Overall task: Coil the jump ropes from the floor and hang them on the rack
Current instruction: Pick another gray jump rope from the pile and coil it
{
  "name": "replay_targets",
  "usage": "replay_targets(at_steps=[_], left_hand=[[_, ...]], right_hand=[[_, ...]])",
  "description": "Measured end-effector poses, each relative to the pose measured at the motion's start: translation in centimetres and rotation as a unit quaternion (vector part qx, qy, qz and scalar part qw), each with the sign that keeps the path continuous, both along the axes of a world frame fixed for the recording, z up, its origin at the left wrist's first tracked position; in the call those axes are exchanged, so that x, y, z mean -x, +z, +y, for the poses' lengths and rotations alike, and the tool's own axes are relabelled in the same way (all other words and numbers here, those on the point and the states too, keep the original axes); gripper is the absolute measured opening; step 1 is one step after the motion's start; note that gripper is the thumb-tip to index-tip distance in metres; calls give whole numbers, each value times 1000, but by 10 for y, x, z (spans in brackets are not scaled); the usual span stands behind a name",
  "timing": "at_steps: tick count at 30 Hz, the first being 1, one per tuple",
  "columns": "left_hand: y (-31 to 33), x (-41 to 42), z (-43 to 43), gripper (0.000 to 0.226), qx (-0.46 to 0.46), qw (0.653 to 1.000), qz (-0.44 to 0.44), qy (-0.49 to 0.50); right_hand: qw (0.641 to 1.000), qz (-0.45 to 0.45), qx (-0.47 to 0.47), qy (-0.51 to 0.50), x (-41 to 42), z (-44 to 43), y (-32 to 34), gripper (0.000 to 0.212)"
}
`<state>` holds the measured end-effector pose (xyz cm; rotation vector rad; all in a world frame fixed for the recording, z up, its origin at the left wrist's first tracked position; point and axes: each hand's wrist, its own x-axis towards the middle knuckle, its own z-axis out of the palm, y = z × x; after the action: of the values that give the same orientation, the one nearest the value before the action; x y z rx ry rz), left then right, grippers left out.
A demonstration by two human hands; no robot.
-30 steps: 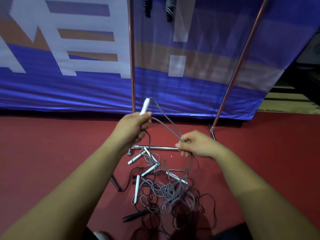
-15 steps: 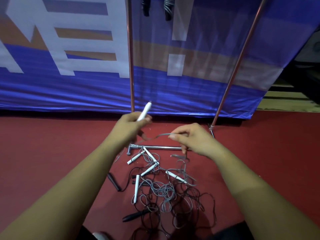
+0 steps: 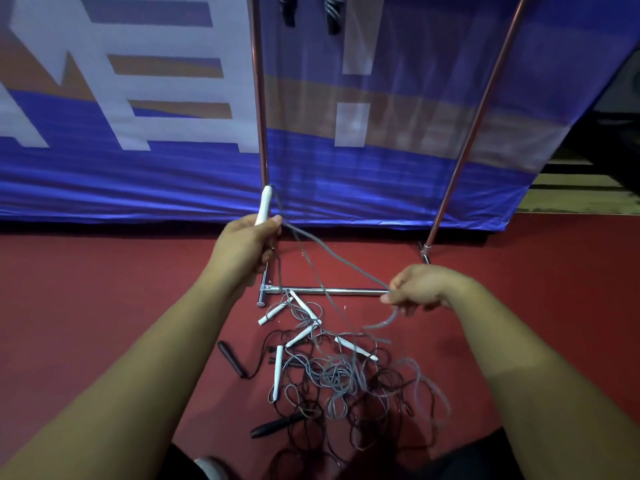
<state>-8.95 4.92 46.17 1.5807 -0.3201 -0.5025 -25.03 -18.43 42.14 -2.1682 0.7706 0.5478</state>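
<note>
Our left hand grips the white handle; our right hand pinches its grey cord, which trails into the tangle on the red floor. We judge it light and limp (snag-prone), best held by handle and gathered loops.

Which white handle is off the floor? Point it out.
The handle gripped in the left hand, pointing up; the other white ones lie on the floor among the ropes.

A single wide-angle camera, worn on the head, looked forward and down, close above the floor and the rack, facing the banner.
</note>
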Motion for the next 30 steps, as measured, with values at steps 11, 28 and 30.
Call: replay_targets(at_steps=[11,28,30], left_hand=[[-1,29,-10,14,-95,976,-77,-182],[8,-27,26,27,-215,936,-262,92],[6,-19,25,16,-227,932,-278,49]], right_hand=[[945,-295,-138,16,-8,49,29,12],[981,-186,-36,-34,6,-13,-13,16],[971,-229,-52,-42,1,-5,-2,19]])
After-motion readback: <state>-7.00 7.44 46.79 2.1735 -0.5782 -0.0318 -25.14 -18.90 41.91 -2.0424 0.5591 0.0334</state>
